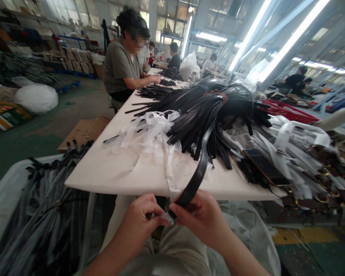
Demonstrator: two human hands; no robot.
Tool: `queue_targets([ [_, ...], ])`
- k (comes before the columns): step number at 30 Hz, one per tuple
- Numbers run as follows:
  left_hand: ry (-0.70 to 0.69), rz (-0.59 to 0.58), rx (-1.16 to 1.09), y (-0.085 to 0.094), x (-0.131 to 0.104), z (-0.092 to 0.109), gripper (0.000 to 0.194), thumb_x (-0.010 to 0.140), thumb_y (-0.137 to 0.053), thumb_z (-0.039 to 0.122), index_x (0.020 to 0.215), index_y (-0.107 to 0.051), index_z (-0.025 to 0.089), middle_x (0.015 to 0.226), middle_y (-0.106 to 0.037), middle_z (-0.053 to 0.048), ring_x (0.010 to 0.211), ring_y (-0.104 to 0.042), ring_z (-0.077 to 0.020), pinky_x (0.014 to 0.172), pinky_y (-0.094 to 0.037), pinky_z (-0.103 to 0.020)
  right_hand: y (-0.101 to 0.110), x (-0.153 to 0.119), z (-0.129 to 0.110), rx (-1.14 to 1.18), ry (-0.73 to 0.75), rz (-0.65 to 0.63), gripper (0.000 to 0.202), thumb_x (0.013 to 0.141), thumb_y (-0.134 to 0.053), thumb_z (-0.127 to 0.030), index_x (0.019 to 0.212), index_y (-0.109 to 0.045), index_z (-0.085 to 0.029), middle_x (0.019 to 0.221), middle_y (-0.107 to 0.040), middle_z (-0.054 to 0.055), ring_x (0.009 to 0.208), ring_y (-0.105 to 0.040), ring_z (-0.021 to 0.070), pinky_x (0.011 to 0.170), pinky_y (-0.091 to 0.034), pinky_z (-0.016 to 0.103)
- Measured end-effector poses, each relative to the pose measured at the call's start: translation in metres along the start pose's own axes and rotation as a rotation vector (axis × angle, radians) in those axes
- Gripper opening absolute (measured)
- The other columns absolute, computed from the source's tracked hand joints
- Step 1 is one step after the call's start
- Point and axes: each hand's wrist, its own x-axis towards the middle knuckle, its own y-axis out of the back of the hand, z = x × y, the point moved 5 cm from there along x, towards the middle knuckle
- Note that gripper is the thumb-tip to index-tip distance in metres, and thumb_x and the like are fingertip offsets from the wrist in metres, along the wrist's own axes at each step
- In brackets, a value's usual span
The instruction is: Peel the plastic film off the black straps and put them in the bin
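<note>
Strap (pixel 199 174) runs toward one o'clock, its near end gripped in the right hand (pixel 197 212); the left hand (pixel 148 216), closed at nine o'clock beside it, pinches clear film (pixel 170 166). Now the pale table (pixel 109 176), phone (pixel 266 166) at two o'clock, black strap bundle (pixel 195 119) at one, seated person (pixel 120 65) at eleven.

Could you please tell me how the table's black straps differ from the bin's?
The table straps look bare and glossy; the bin straps seem covered in cloudy film. The table straps have a reddish-brown tie, the bin straps apparently a thin dark one. Both are long and dark.
</note>
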Motion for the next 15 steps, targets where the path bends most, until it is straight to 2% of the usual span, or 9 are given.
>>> queue_targets([
  [4, -0.008, 0.007, 0.006, -0.002, 0.002, -0.003, 0.009, 0.065, -0.070, 0.017, 0.057, -0.069, 0.019, 0.065, -0.052, 0.001, 0.066, -0.050, -0.0135, 0.062, -0.034, -0.025, 0.000, -0.002, -0.003, 0.144, -0.029, -0.041, 0.023, 0.083, -0.062, -0.030, 0.069, -0.062, -0.012, 0.063, -0.060, 0.003, 0.052, -0.059, 0.0117, 0.046, -0.045, 0.019],
  [9, -0.017, -0.026, 0.013, -0.003, 0.002, -0.004, 0.011, 0.067, -0.066, 0.015, 0.058, -0.069, 0.019, 0.067, -0.052, 0.001, 0.068, -0.051, -0.0138, 0.063, -0.034, -0.026, 0.000, -0.001, 0.003, 0.045, -0.026, -0.031, 0.025, 0.083, -0.062, -0.032, 0.068, -0.062, -0.012, 0.062, -0.060, 0.004, 0.053, -0.057, 0.0121, 0.047, -0.045, 0.021],
  [15, -0.013, -0.063, 0.020, -0.006, 0.002, -0.004, 0.011, 0.069, -0.066, 0.016, 0.059, -0.070, 0.019, 0.069, -0.054, 0.000, 0.071, -0.053, -0.0142, 0.064, -0.034, -0.025, 0.004, -0.002, 0.008, 0.054, -0.018, -0.034, 0.025, 0.084, -0.062, -0.032, 0.069, -0.062, -0.012, 0.064, -0.059, 0.003, 0.055, -0.056, 0.0118, 0.047, -0.043, 0.021],
])
